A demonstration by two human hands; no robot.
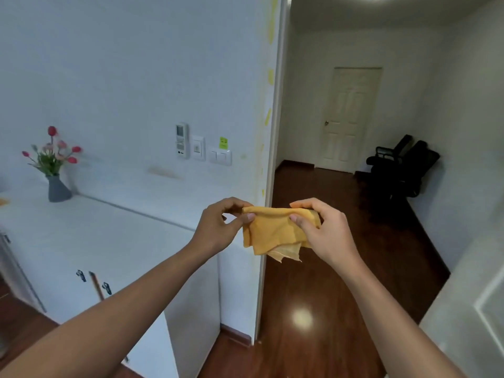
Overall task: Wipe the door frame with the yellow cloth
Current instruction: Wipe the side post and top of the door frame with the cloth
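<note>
A folded yellow cloth hangs between my two hands at chest height, just in front of the white door frame. My left hand pinches its upper left corner with thumb and fingers. My right hand grips its upper right edge. The frame runs from top to floor in the middle of the view, and yellow smudges dot the wall edge beside it. The cloth is not touching the frame.
A white counter with a grey vase of pink flowers stands at left. Wall switches and a remote are mounted near the frame. Through the opening lie a wooden floor, black office chairs and a closed door.
</note>
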